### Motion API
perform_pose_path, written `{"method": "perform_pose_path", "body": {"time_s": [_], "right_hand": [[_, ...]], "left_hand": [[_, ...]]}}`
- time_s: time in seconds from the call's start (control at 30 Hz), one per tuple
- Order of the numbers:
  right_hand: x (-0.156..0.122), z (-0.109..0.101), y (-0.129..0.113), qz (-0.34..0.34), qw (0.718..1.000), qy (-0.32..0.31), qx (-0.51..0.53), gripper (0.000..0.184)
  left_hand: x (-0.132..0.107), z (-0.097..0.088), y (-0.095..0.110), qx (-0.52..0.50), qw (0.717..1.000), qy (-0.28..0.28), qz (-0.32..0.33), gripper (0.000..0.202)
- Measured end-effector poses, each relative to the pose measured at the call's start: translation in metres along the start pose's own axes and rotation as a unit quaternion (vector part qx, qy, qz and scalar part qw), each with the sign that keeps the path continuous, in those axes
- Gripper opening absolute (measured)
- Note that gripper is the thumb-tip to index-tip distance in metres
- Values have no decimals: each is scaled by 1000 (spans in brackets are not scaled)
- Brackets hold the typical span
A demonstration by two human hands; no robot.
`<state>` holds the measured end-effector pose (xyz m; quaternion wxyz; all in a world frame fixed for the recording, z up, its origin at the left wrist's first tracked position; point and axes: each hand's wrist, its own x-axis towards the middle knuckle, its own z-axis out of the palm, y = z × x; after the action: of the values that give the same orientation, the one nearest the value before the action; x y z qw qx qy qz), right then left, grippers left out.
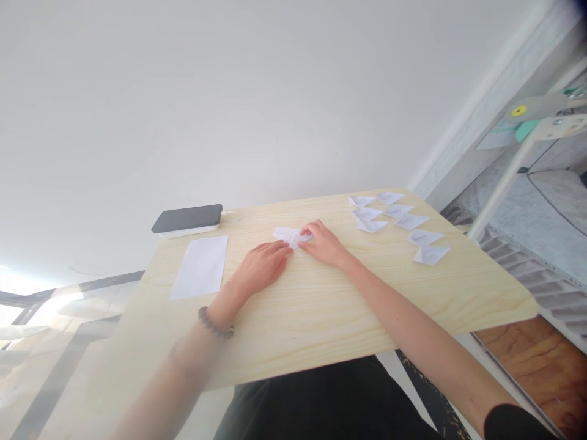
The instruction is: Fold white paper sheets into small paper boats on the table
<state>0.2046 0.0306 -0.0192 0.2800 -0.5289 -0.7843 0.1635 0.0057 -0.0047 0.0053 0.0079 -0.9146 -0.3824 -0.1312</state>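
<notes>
A small piece of folded white paper (pixel 287 234) lies on the wooden table, with both of my hands on it. At its lower left edge, the fingertips of my left hand (pixel 262 267) hold it close to the tabletop; the thumb is mostly hidden. My right hand (pixel 323 245) pinches the paper's right side between thumb and fingers. Toward the right stand several folded white paper boats (pixel 431 254), grouped in loose rows. A flat white sheet of paper (pixel 200 267) rests left of my left hand.
A dark-screened phone (pixel 188 218) lies on a white block at the table's back left, with a white cable (pixel 232 215) beside it. The wooden table (pixel 321 318) meets a pale wall behind. A white metal post (pixel 499 183) and a grey sofa (pixel 545 201) stand to the right.
</notes>
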Motion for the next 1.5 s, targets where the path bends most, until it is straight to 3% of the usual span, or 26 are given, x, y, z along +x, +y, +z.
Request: {"method": "perform_pose_path", "body": {"time_s": [0.17, 0.4, 0.67, 0.9, 1.03, 1.23, 1.5], "right_hand": [[1, 1, 1, 5, 1000, 8, -10, 21], [0, 3, -7, 17, 998, 18, -53, 38], [10, -6, 2, 55, 996, -12, 70, 32], [13, -14, 6, 72, 992, -20, 101, 34], [9, -3, 0, 77, 995, 15, 60, 24], [1, 6, -11, 49, 998, 2, -45, 38], [11, -3, 2, 66, 995, -2, 69, 39]], "left_hand": [[-1, 1, -3, 8, 1000, -6, 2, 30], [1, 2, -2, 12, 1000, -4, 2, 30], [1, 2, -2, 13, 1000, -15, -12, 30], [0, 1, -3, 7, 1000, -15, -10, 32], [-1, 1, -4, 10, 1000, -8, -1, 32], [-1, 4, -5, 1, 1000, 8, 2, 31], [0, 5, -6, -2, 1000, -6, -6, 30]]}}
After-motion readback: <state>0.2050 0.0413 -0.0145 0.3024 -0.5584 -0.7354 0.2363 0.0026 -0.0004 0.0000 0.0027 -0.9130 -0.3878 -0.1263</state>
